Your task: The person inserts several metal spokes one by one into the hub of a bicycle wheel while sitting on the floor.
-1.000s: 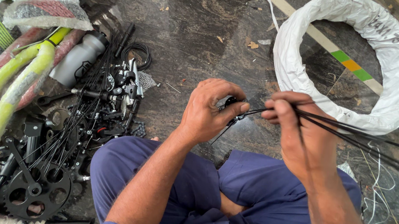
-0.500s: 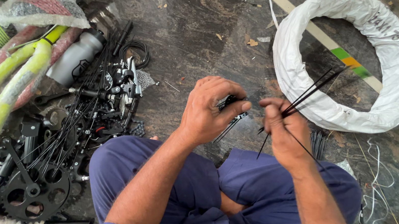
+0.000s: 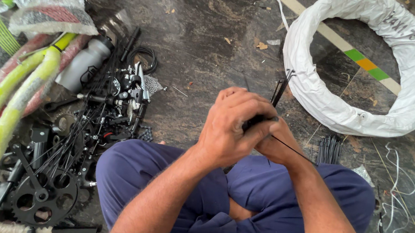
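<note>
Black steel spokes (image 3: 279, 91), thin rods in a small bundle, held over the lap of a person seated cross-legged on dark stone floor (image 3: 204, 20). Upper ends stand clear above the knuckles; one single rod runs out low to the right (image 3: 294, 150) past the wrist. Judged light, springy rather than rigid, smooth and liable to slide lengthwise through a loose grasp; ends thin enough to prick. Best taken as a bunch near mid-length, with a full wrap of the fingers, since a hold at one end would let the rods fan and droop.

Left hand (image 3: 229, 130): closed, fingers curled over the bundle and over the other hand, knuckles up. Right hand (image 3: 279, 142): largely covered by the left, closed about the same rods; how its fingertips lie cannot be told. Both hands pressed together, touching.

Surroundings, outward:
- Blue trousers (image 3: 315, 192), knees wide, directly beneath the hands.
- Further short black rods (image 3: 329, 148) in a heap on the floor, just beside the right knee.
- White wrapped tyre ring (image 3: 412, 101), lying flat, beyond the hands to the right.
- Loose white ties (image 3: 398, 168) on the floor at right.
- Black chainring and crank (image 3: 39, 196), amid a pile of dark cycle parts at left.
- Grey bottle (image 3: 83, 63) and yellow-green wrapped tubes (image 3: 11, 106), far left.
</note>
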